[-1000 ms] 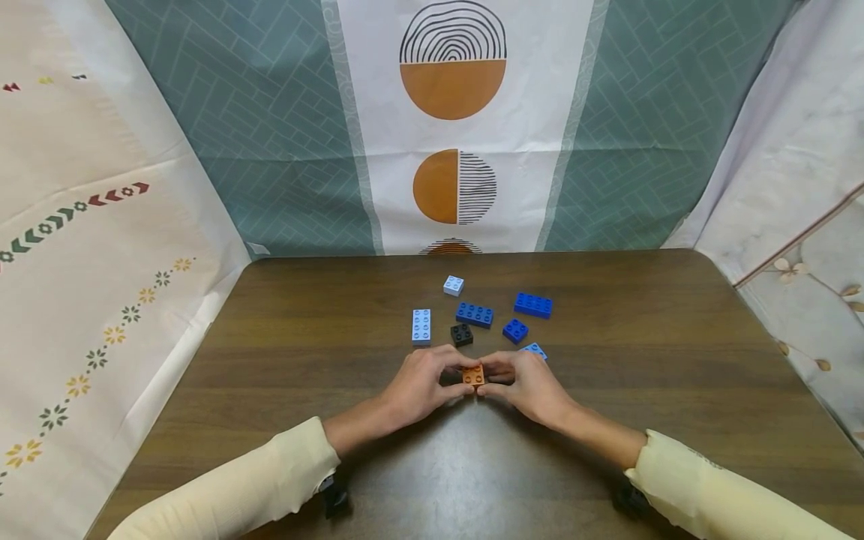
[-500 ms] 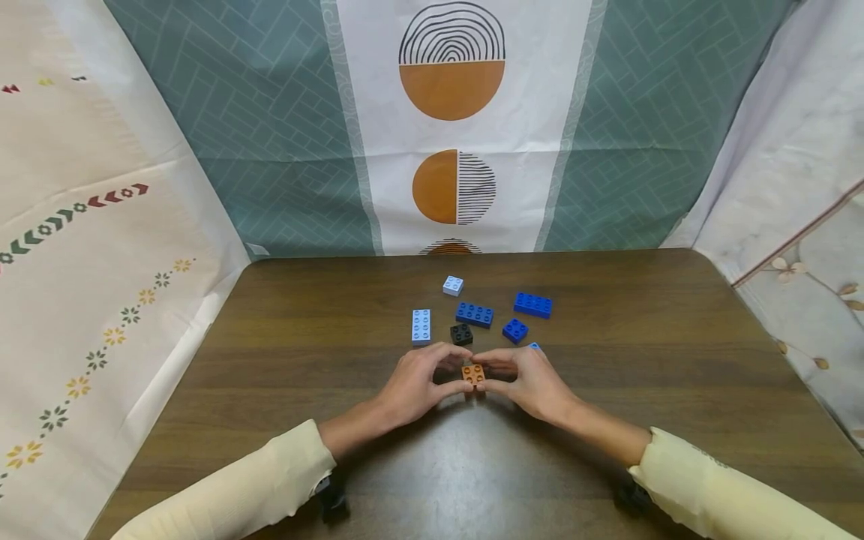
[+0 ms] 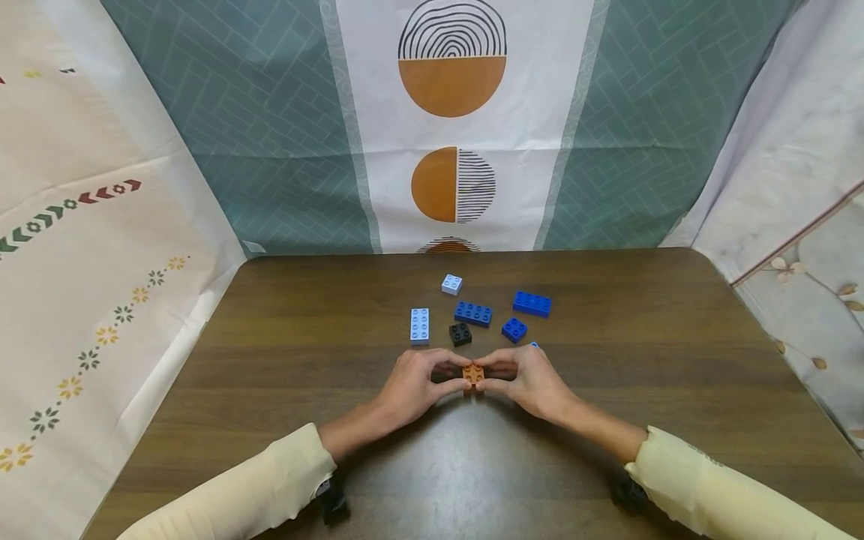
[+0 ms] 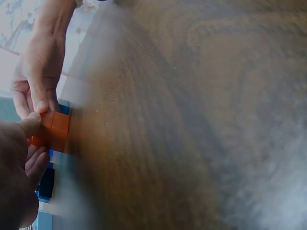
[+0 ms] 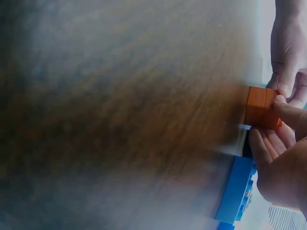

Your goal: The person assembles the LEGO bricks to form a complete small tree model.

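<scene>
Two orange toy bricks, one stacked on the other, stand on the table in front of the person. The seam between the stacked orange bricks shows in both wrist views. From the left, the left hand pinches the stack between thumb and fingers. The right hand pinches it from the right, the two thumbs almost meeting on the near side. Just beyond the hands lies a black brick. A light blue brick is mostly hidden behind the right hand.
Farther back on the brown table lie a long pale blue brick, a small pale brick, a dark blue brick, a long blue brick and a small blue brick. Fabric hangs around the table.
Both hands stay at the orange bricks. Their far-side fingers lifted a little away half a second ago and are now closer in on the stack. The other bricks keep their places.
</scene>
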`<state>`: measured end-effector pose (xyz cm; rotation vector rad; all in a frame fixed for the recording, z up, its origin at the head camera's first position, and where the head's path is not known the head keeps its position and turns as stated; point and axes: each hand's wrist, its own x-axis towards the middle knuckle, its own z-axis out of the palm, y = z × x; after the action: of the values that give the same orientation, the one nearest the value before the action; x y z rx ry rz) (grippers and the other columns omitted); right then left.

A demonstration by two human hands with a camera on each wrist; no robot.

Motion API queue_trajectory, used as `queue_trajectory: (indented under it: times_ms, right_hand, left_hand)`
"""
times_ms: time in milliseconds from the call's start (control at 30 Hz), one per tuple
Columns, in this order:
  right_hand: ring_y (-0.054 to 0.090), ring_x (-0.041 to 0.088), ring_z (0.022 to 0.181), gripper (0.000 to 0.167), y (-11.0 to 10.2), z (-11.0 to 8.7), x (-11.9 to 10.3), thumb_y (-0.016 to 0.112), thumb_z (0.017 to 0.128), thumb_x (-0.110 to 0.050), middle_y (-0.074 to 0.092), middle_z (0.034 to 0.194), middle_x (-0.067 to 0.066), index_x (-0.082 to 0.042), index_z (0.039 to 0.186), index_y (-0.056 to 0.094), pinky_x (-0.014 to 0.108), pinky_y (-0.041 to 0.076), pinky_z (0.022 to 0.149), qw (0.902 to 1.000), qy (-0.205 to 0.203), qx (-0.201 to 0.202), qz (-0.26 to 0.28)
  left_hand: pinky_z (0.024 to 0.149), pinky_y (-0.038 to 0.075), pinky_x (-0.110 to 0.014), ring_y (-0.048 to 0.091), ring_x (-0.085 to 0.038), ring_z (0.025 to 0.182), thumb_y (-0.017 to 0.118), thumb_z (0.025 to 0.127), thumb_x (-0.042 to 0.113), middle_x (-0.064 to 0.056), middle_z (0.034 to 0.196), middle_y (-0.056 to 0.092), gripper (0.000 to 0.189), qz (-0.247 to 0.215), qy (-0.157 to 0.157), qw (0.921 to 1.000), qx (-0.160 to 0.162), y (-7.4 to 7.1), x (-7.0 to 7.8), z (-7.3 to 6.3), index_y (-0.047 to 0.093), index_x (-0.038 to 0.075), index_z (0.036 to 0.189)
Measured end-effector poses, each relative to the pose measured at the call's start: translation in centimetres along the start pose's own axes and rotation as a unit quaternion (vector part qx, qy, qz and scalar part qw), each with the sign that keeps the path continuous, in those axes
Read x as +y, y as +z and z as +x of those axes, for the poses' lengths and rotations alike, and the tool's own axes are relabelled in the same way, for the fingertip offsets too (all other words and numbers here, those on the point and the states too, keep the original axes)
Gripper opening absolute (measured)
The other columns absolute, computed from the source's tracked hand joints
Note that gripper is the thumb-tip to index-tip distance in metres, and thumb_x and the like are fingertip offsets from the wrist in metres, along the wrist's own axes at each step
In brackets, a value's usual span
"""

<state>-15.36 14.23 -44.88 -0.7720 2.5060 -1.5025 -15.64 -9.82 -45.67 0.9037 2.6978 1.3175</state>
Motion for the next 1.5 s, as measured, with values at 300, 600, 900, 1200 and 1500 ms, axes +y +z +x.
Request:
queue_trajectory:
  times_ms: [300, 600, 900, 1200, 1500]
  right_hand:
    - [0.077, 0.025, 0.104, 0.03, 0.0, 0.1, 0.0, 0.085, 0.09, -0.005, 0.078, 0.114, 0.014, 0.0, 0.119, 0.078, 0.029, 0.062, 0.085, 1.0, 0.002, -0.001, 0.007]
    - [0.077, 0.025, 0.104, 0.031, 0.0, -0.1, -0.1, 0.087, 0.089, -0.006, 0.078, 0.114, 0.014, 0.0, 0.118, 0.078, 0.029, 0.062, 0.085, 0.9997, 0.023, 0.003, 0.011]
    - [0.075, 0.028, 0.109, 0.031, 0.1, -0.1, -0.3, 0.084, 0.092, -0.005, 0.076, 0.117, 0.013, -0.001, 0.121, 0.075, 0.032, 0.061, 0.09, 0.999, 0.04, -0.006, 0.017]
    - [0.075, 0.028, 0.11, 0.031, 0.0, -0.2, -0.3, 0.084, 0.092, -0.005, 0.077, 0.117, 0.014, 0.0, 0.121, 0.076, 0.032, 0.061, 0.09, 0.9987, 0.047, -0.002, 0.021]
    - [0.075, 0.028, 0.11, 0.032, 0.2, -0.3, -0.3, 0.084, 0.092, -0.006, 0.076, 0.117, 0.014, 0.0, 0.122, 0.076, 0.031, 0.061, 0.089, 0.9986, 0.047, 0.0, 0.023]
  left_hand:
    - [0.09, 0.06, -0.03, 0.074, -0.009, 0.104, 0.083, 0.096, 0.024, 0.002, 0.12, 0.077, 0.031, 0.004, 0.007, 1.0, -0.002, -0.1, -0.2, 0.1, 0.076, 0.014, 0.124]
    - [0.105, 0.054, -0.042, 0.065, -0.031, 0.13, 0.078, 0.1, 0.025, -0.011, 0.15, 0.061, 0.06, -0.006, -0.016, 0.9978, 0.064, -0.7, -0.5, 2.3, 0.055, 0.004, 0.152]
    - [0.105, 0.054, -0.046, 0.068, -0.028, 0.125, 0.082, 0.096, 0.02, -0.013, 0.141, 0.068, 0.059, 0.002, -0.091, 0.9928, 0.077, -0.1, -1.2, 3.9, 0.06, 0.004, 0.148]
    - [0.102, 0.056, -0.04, 0.071, -0.023, 0.121, 0.082, 0.096, 0.016, -0.009, 0.138, 0.071, 0.048, 0.026, -0.089, 0.9937, 0.063, -0.1, -1.5, 4.0, 0.067, 0.008, 0.141]
    - [0.101, 0.057, -0.045, 0.073, -0.022, 0.116, 0.083, 0.095, 0.018, -0.007, 0.133, 0.073, 0.046, 0.085, -0.074, 0.992, 0.057, 0.2, -2.0, 3.9, 0.07, 0.01, 0.138]
